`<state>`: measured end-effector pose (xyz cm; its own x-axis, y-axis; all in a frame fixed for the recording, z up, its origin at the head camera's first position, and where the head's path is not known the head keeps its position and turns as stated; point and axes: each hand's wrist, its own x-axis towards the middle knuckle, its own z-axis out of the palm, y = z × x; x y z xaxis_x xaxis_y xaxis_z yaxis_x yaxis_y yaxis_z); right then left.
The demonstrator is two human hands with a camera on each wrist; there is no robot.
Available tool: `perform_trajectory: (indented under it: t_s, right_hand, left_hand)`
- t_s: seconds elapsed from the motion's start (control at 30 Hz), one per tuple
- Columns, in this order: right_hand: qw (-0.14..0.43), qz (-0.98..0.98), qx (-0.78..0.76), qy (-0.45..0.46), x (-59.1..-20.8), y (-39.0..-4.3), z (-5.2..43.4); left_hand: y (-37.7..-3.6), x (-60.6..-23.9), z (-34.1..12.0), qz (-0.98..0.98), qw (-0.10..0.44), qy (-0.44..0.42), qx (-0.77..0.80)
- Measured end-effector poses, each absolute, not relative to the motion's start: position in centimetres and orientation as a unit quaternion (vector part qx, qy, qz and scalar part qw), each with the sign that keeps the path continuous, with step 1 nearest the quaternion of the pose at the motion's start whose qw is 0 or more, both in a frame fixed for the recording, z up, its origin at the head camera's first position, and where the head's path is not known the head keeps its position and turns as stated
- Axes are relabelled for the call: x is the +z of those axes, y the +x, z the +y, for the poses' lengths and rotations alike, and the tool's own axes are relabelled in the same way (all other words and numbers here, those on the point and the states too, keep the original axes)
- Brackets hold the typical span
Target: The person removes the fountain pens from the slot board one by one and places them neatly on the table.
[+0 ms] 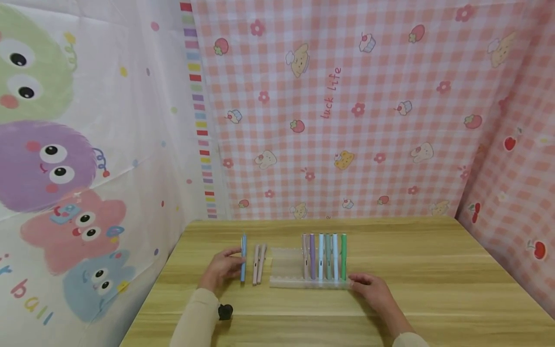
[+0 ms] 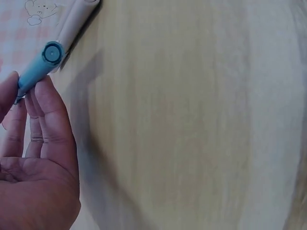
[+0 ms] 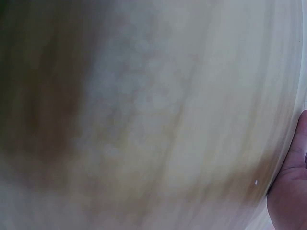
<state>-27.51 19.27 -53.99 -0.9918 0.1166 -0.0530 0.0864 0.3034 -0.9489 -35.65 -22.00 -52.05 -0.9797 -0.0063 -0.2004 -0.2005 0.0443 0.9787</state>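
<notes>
My left hand [image 1: 224, 269] pinches a blue pen [image 1: 244, 258] between thumb and fingertips, holding it upright in the head view. In the left wrist view the pen's round end [image 2: 52, 52] points toward the camera. Just right of it, two grey-beige pens [image 1: 258, 264] lie side by side on the table. Several pens, among them a purple pen [image 1: 312, 256] and a green pen [image 1: 344, 256], stand in a row on a clear plastic pen rack [image 1: 286, 282]. My right hand [image 1: 368, 287] grips the rack's right end with thumb and fingertips; the right wrist view shows only part of this hand.
The wooden table [image 1: 329, 320] carries everything. A small black object [image 1: 225, 312] sits beside the left sleeve. Behind hangs a pink checked curtain [image 1: 347, 135], and at the left a white cloth [image 1: 147, 120] with cartoon figures.
</notes>
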Motion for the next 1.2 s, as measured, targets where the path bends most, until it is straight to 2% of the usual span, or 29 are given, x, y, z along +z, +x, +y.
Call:
perform_trajectory:
  t_s: [0.77,1.2]
  right_hand:
    - [0.011,-0.812,0.58,-0.066,-54.0,-27.6,19.2]
    - [0.013,-0.812,0.58,-0.068,-54.0,-27.6,19.2]
  left_hand:
    - [-36.1,-52.1,-20.8,0.754,0.082,-0.12,0.641]
    - [-35.8,-51.9,-20.5,0.77,0.071,-0.109,0.625]
